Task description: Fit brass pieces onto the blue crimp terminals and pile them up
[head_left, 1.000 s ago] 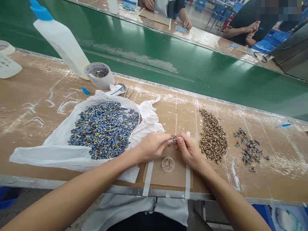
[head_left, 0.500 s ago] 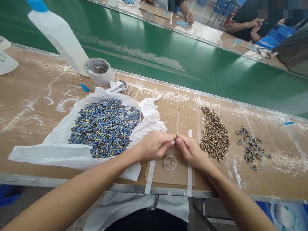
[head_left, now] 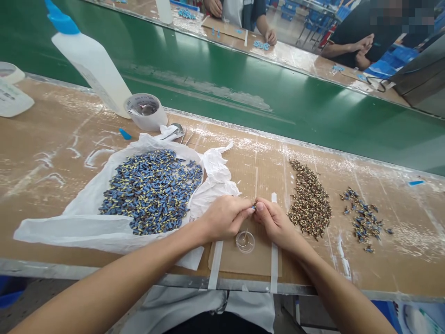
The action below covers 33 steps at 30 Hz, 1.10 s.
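Observation:
My left hand (head_left: 227, 215) and my right hand (head_left: 274, 220) meet fingertip to fingertip above the cardboard mat. Both are closed in a pinch on a tiny blue and dark piece (head_left: 254, 207), mostly hidden by the fingers. Just below them stands a small clear round cup (head_left: 245, 241) with a thin stick in it. To the left, a heap of small blue and yellow pieces (head_left: 149, 190) lies on white paper (head_left: 79, 204). Right of my right hand is a pile of small brown and gold pieces (head_left: 310, 199). Farther right lies a looser group of blue and brown pieces (head_left: 366, 220).
A white bottle with a blue cap (head_left: 92, 69) leans beside a tape roll (head_left: 146, 111) holding small items. Tweezers (head_left: 187, 137) lie near the paper. Beyond the green belt (head_left: 208, 83), co-workers' hands (head_left: 270, 37) are at another bench. A blue cap piece (head_left: 416, 183) lies far right.
The camera view has shifted slightly, so the bench sits a little lower. Both hands stay together, still pinching the tiny piece, with the left hand's fingers turned slightly.

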### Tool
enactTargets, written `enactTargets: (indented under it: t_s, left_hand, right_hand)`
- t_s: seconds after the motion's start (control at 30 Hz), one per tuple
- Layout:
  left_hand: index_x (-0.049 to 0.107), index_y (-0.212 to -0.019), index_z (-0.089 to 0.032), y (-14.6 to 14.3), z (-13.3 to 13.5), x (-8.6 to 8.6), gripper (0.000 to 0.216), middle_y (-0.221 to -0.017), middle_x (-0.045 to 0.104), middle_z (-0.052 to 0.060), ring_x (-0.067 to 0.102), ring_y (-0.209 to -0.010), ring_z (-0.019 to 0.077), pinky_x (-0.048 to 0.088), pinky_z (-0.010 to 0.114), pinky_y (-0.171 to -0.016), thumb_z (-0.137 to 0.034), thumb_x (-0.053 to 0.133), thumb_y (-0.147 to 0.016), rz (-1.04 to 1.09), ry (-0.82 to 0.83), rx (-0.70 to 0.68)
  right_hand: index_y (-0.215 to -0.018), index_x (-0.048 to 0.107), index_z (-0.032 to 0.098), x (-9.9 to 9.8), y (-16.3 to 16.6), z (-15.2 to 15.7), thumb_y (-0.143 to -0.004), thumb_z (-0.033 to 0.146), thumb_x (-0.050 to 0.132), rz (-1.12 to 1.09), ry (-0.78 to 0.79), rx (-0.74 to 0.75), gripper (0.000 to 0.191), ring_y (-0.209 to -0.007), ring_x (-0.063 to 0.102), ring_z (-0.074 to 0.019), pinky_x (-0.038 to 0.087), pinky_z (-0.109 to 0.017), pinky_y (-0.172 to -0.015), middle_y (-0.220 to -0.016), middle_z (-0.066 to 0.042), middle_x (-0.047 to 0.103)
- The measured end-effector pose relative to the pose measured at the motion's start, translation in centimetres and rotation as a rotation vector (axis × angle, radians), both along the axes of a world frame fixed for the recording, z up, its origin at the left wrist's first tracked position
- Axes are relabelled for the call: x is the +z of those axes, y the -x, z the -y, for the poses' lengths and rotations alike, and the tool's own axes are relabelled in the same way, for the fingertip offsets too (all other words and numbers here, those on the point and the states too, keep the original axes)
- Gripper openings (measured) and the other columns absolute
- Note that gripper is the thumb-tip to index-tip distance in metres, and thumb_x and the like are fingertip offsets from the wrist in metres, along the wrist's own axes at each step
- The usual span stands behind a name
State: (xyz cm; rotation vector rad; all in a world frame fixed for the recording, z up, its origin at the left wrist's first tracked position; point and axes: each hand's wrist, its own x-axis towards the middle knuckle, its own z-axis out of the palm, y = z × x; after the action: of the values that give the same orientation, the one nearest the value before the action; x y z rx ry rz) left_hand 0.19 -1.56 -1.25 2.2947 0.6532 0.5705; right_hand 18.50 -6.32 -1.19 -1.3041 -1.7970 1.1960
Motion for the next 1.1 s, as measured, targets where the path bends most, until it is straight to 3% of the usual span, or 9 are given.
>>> enactTargets:
  t_s: [0.3,0.57,1.1]
  left_hand:
    - [0.049,-0.081,-0.017,0.1,-0.4,0.0,0.026,-0.074,0.056,0.002,0.049,-0.066,0.0146,0.037,0.025,-0.063,-0.025,0.032,-0.099,-0.038,0.045,-0.014]
    - [0.051,-0.076,-0.017,0.4,-0.6,0.0,0.030,-0.068,0.054,0.001,0.047,-0.061,0.0131,0.034,0.025,-0.060,-0.025,0.032,-0.098,-0.020,0.091,-0.047]
    - [0.045,-0.067,-0.017,0.2,0.1,-0.2,0.028,-0.060,0.051,-0.001,0.044,-0.054,0.0121,0.030,0.025,-0.055,-0.022,0.038,-0.094,0.035,0.076,0.014]
  right_hand:
    - [-0.071,0.039,0.021,-0.5,0.1,0.1,-0.102,0.040,0.030,-0.088,-0.016,-0.085,0.038,-0.059,0.038,-0.0131,0.031,-0.027,-0.056,-0.064,0.002,0.039]
    - [-0.070,0.044,0.020,-0.2,-0.6,-0.2,-0.103,0.041,0.027,0.025,-0.106,-0.028,0.042,-0.057,0.045,-0.0132,0.033,-0.027,-0.057,-0.061,0.001,0.045]
    - [-0.073,0.038,0.022,-1.2,0.3,0.5,-0.101,0.027,0.029,0.268,-0.236,-0.030,0.031,-0.052,0.039,-0.0146,0.026,-0.028,-0.054,-0.062,0.002,0.043]
